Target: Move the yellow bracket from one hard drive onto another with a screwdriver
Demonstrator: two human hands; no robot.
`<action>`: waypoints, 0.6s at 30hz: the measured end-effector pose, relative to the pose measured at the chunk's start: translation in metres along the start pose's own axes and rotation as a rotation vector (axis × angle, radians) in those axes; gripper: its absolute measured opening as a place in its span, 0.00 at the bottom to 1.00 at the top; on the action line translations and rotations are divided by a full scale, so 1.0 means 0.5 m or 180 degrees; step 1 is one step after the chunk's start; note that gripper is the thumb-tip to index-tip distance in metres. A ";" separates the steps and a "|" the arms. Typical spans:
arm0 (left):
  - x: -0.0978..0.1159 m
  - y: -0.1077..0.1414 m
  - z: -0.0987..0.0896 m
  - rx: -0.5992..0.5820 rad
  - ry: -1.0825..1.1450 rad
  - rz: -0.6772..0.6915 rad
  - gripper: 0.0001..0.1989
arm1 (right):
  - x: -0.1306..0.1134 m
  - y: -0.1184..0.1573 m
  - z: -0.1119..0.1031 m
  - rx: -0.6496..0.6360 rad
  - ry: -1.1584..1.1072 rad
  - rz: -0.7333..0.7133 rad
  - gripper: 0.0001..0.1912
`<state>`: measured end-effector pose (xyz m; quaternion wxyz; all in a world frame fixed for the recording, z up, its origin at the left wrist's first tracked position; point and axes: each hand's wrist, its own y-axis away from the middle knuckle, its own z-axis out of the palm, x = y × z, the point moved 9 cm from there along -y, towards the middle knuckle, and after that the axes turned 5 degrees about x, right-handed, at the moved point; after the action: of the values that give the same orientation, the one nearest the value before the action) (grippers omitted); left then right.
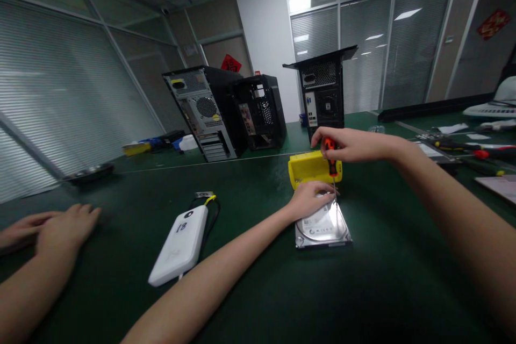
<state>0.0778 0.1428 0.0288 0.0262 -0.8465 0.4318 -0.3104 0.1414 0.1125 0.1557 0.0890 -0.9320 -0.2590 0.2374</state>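
Observation:
A silver hard drive (pixel 322 226) lies label side up on the green table. My left hand (pixel 309 200) is laid over its far end and grips it there, with some fingertips hidden. From above, my right hand (pixel 336 145) is closed round the handle of a red and black screwdriver (pixel 332 164). The shaft points down to the drive beside my left fingers; I cannot tell whether the tip sits in a screw. Just behind the drive stands an open yellow plastic case (pixel 308 165), partly covered by both hands.
A white power bank (pixel 181 242) with a cable lies to the left. Another person's hands (pixel 68 226) rest at the far left. Behind stand computer cases (pixel 226 113) and another tower (pixel 322 91). Pliers (pixel 447 144) and other tools lie at right.

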 end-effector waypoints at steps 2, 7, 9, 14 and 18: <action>0.001 0.000 0.000 -0.0026 0.0012 -0.0029 0.14 | -0.008 0.000 0.002 -0.0044 -0.0053 -0.0072 0.18; 0.003 0.001 0.000 -0.0058 0.0036 -0.0057 0.14 | -0.016 0.000 -0.001 -0.0071 0.0001 -0.0147 0.13; 0.003 0.002 -0.001 -0.0042 0.0039 -0.0069 0.14 | -0.012 0.000 -0.004 -0.0057 0.0005 -0.0106 0.10; 0.003 0.001 -0.002 -0.0040 0.0047 -0.0122 0.13 | 0.001 -0.001 -0.002 -0.0041 0.0019 0.0048 0.14; 0.005 0.002 -0.002 -0.0045 0.0078 -0.0070 0.13 | 0.003 -0.001 0.003 -0.0071 -0.0051 0.0073 0.15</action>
<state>0.0777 0.1406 0.0304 0.0115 -0.8475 0.4248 -0.3180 0.1415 0.1138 0.1542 0.0738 -0.9339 -0.2516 0.2430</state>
